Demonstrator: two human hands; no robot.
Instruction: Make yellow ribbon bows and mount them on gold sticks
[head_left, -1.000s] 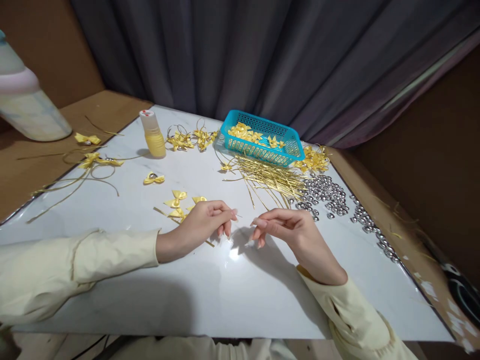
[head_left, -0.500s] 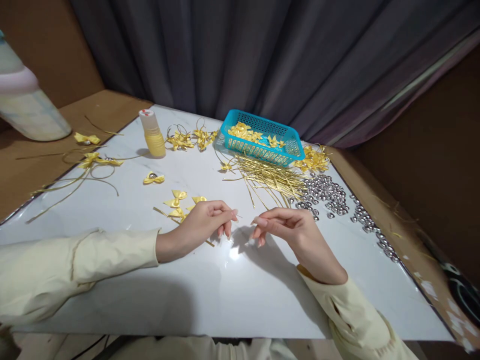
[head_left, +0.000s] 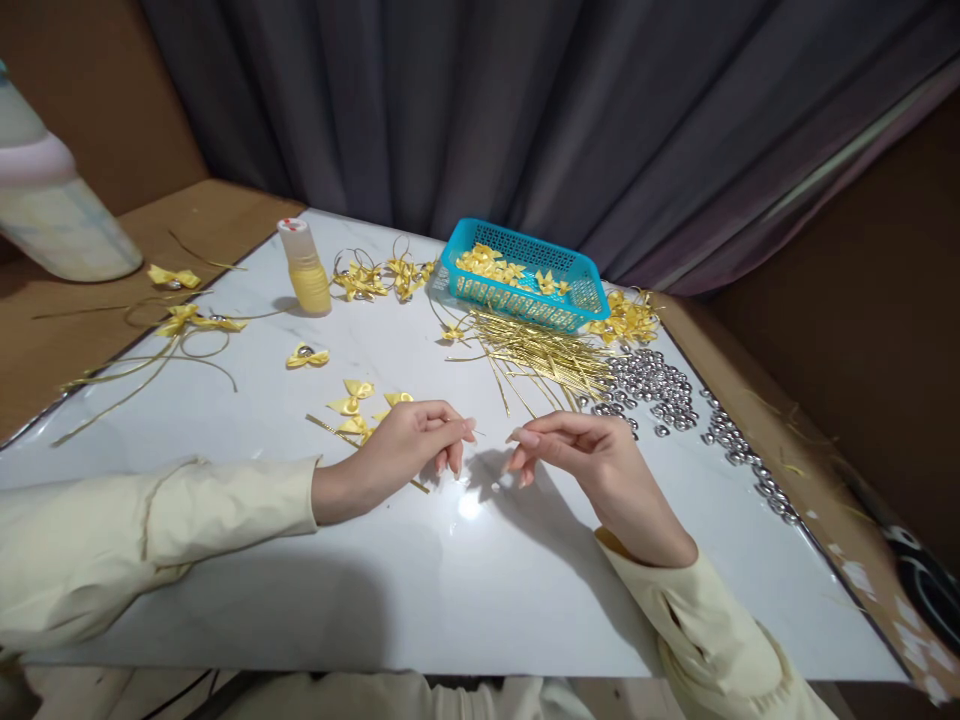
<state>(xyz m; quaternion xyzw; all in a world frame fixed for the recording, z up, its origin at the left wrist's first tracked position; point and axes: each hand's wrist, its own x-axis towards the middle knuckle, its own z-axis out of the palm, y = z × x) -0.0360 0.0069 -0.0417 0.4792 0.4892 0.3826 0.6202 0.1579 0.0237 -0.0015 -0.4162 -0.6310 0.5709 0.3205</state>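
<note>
Near the middle of the table, my left hand [head_left: 409,440] pinches a thin needle [head_left: 481,433] between thumb and fingertip, its tip pointing right. Facing it across a small gap is my right hand [head_left: 592,460]; thumb and index fingertips are pressed together, and whatever they may hold is too fine to make out. Yellow satin bows [head_left: 352,400] lie just behind my left hand, partly covered by it. On the white tabletop below the right fingertips is a tiny white speck [head_left: 495,487].
A blue basket [head_left: 525,300] of yellow bows stands at the back. Before it lie gold cords [head_left: 544,355], with silver bells or beads [head_left: 652,385] to the right. A glue-like yellow bottle [head_left: 306,275] stands back left, near finished-looking bows with cords [head_left: 199,322].
My right hand has shifted very slightly, its fingertips a little higher. A white bit near its lower fingers now shows as a speck lower left of them. My left hand stays still.
</note>
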